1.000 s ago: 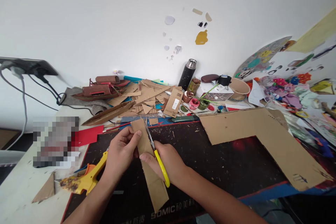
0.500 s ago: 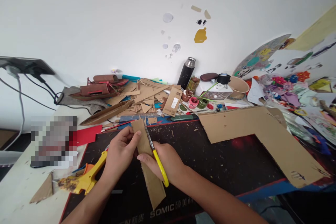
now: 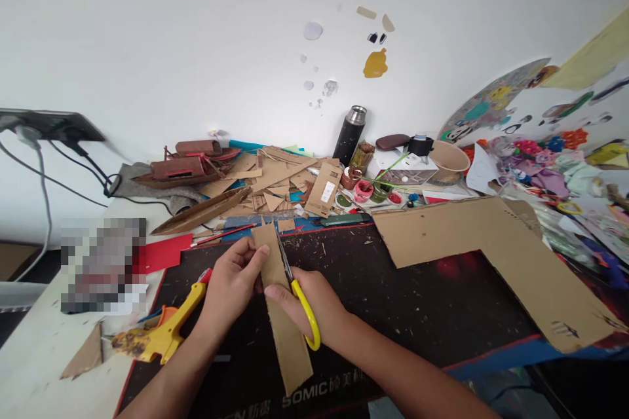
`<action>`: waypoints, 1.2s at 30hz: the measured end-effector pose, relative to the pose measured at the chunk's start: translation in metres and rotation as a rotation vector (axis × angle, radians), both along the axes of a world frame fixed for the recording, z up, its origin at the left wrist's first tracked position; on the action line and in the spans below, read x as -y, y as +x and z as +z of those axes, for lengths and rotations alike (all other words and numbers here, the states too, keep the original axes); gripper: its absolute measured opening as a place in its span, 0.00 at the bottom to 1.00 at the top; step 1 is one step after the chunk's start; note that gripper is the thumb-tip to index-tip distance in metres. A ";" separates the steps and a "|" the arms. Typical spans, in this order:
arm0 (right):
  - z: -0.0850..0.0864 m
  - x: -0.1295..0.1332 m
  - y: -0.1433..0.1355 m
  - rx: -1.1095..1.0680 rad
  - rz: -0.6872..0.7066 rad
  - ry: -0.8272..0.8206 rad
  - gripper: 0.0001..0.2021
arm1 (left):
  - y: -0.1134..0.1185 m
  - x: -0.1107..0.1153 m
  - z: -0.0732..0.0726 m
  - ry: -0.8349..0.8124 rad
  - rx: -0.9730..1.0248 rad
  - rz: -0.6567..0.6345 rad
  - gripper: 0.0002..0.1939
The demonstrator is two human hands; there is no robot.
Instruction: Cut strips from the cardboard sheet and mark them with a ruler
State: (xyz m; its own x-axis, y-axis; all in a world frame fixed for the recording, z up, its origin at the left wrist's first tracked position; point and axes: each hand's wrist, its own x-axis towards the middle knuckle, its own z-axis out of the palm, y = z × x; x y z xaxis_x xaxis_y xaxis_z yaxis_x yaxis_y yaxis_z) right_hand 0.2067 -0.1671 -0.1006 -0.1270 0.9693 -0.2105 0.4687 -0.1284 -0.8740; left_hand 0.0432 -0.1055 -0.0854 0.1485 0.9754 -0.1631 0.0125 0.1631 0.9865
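Observation:
A long cardboard strip (image 3: 287,347) slants across the dark mat, its upper end pinched by my left hand (image 3: 236,278) between thumb and fingers. My right hand (image 3: 314,301) is closed round scissors with yellow handles (image 3: 308,314). Their metal blades point up and away, alongside the strip's right edge. My right thumb rests on the strip's face. Whether the blades bite into the cardboard is hard to make out. Left of my left wrist lies a yellow glue gun (image 3: 162,337).
A big L-shaped cardboard sheet (image 3: 442,232) covers the mat's right side. Cardboard scraps (image 3: 280,173), a model boat (image 3: 181,170), open paint pots (image 3: 363,190) and a black thermos (image 3: 350,137) line the wall. A red card (image 3: 170,253) lies at left.
The strip's top, both hands and the scissors have shifted slightly right in the picture. My grips on the strip and scissors are unchanged.

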 end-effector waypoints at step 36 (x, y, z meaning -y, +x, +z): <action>0.045 -0.031 0.082 0.132 0.155 -0.041 0.12 | 0.006 -0.001 -0.006 -0.156 0.227 0.029 0.30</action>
